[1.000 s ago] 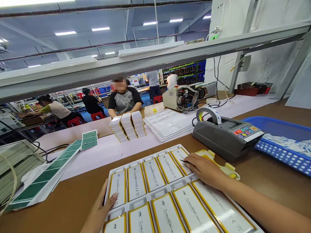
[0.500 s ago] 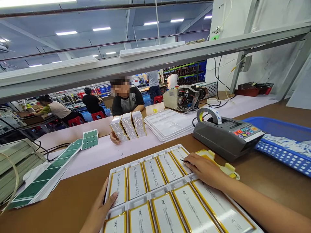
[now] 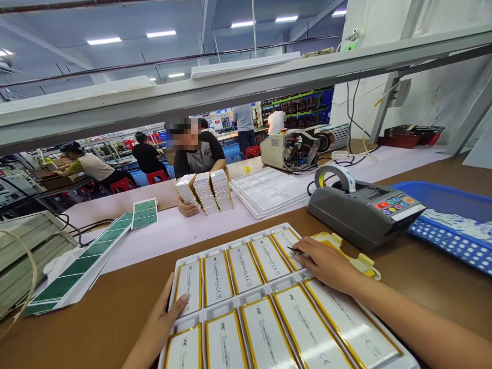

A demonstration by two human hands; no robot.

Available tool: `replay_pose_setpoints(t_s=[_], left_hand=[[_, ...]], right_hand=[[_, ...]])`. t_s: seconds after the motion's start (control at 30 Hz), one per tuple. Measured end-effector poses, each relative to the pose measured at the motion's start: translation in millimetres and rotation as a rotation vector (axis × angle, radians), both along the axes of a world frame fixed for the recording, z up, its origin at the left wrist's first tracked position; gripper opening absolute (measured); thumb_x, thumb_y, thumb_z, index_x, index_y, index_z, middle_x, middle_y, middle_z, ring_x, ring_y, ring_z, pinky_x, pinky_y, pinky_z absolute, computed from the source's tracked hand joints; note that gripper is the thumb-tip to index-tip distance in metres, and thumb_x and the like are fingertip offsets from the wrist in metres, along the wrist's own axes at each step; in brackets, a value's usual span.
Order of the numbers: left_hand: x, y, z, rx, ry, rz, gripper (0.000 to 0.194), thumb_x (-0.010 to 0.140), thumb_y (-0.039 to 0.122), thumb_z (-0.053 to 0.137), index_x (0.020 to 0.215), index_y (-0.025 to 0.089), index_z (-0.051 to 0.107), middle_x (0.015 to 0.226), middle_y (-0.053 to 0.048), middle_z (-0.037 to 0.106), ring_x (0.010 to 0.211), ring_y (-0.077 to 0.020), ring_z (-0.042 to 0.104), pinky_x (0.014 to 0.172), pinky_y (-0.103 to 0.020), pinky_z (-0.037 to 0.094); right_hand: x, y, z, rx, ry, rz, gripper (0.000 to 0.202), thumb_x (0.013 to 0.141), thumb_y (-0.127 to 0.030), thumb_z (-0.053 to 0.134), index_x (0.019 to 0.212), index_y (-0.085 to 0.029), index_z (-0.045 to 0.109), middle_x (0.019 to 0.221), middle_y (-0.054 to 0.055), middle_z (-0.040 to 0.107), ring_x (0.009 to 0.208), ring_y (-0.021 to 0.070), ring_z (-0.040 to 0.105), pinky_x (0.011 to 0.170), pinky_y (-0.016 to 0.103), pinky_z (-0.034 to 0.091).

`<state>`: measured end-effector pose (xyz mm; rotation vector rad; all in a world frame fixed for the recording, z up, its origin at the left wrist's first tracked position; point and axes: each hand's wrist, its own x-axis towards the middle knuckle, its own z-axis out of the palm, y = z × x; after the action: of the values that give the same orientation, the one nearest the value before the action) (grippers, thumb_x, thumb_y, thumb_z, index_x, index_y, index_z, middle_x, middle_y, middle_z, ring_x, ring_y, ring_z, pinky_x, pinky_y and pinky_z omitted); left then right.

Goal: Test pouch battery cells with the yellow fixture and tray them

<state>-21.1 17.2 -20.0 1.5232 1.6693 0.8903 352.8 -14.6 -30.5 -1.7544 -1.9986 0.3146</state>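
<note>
A white plastic tray (image 3: 235, 302) lies before me on the brown table, with flat white battery packs (image 3: 245, 267) edged in yellow tape in its compartments. My left hand (image 3: 169, 307) grips the tray's left edge. Its thumb rests on the near-left pack, and the other fingers are partly hidden at the side. My right hand (image 3: 317, 259) lies over the tray's far right part, fingers closed around a dark, thin pointed tool (image 3: 293, 250). Only the tip of this tool shows; the rest is inside the hand.
Beyond the tray stand stacked battery packs (image 3: 205, 192), held by a co-worker's hand (image 3: 187, 207), and stacked empty trays (image 3: 269, 189). To the right are a tape dispenser (image 3: 363, 215), a yellow holder (image 3: 359, 261) and a blue basket (image 3: 453, 246). Green-and-white sheets (image 3: 82, 261) lie left.
My view has shifted slightly. Both my hands keep their places on the tray. Across the table, the co-worker's head has dipped lower toward the stacks.
</note>
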Motion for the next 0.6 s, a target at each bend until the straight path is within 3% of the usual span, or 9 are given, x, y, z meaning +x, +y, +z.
replay_pose_setpoints(t_s=[0.6], left_hand=[[-5.2,0.5,-0.8,-0.053,0.024,-0.049,0.075,0.073,0.053,0.049,0.136,0.023,0.02,0.142,-0.002,0.024,0.129,-0.0201,0.02,0.104,-0.033,0.021]], right_hand=[[2.5,-0.8,-3.2,0.009,0.008,0.024,0.03,0.085,-0.032,0.034,0.104,-0.02,0.055,0.107,0.009,0.055,0.092,0.0206,0.053,0.082,0.035,0.041]])
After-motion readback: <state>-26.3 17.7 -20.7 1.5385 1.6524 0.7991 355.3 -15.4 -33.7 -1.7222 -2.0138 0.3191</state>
